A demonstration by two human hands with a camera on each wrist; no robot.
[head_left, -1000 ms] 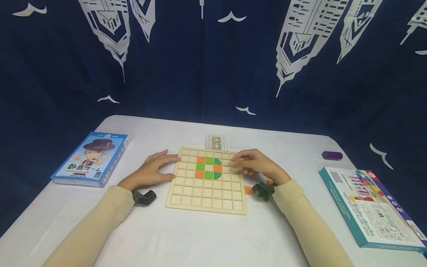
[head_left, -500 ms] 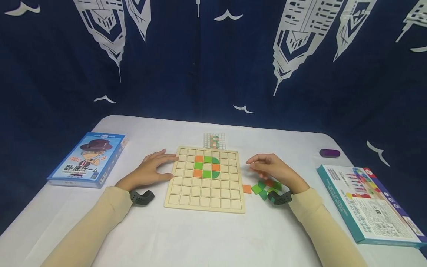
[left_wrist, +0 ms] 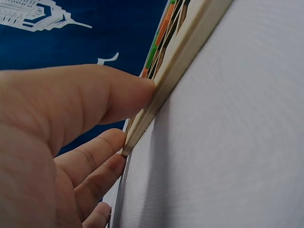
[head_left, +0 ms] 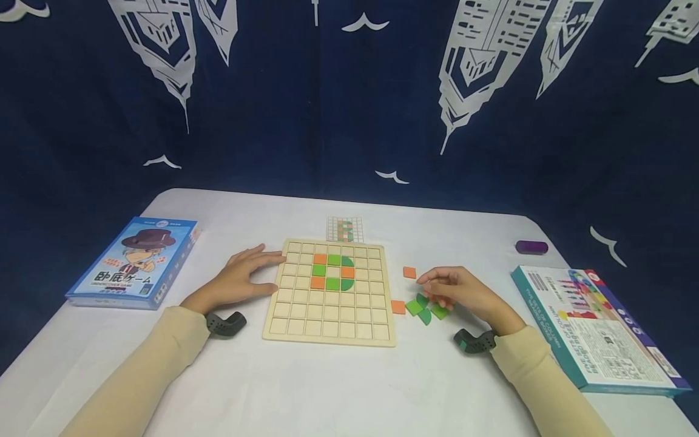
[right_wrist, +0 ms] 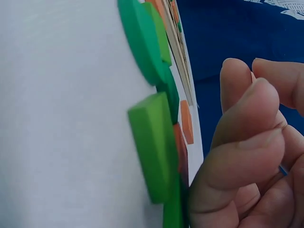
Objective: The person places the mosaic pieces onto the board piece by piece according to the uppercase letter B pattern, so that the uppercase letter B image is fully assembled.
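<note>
My left hand (head_left: 233,280) rests at the left edge of the wooden grid board (head_left: 327,332). In the left wrist view, the thumb (left_wrist: 128,97) and fingertips touch the board's side, fairly straight. Orange, light green and rounded dark green tiles sit in the board's upper middle squares, around one bare square. My right hand (head_left: 464,294) is above a small pile of loose tiles, its fingers loosely bent. Nothing shows between them in the right wrist view. Below the hand lie a light green tile (right_wrist: 154,147) and a rounded dark green tile (right_wrist: 140,42); the hand partly hides the pile.
Behind the board lies a small pattern card (head_left: 344,230). Single orange tiles (head_left: 409,272) lie right of the board. A blue game box (head_left: 136,261) is at left, a teal-edged box (head_left: 601,331) at right, with a purple cylinder (head_left: 531,247) behind it.
My right hand has moved right and nearer me, from the board's right edge to above the tile pile, uncovering an orange tile. The left hand stays at the board. The head view has shifted slightly.
</note>
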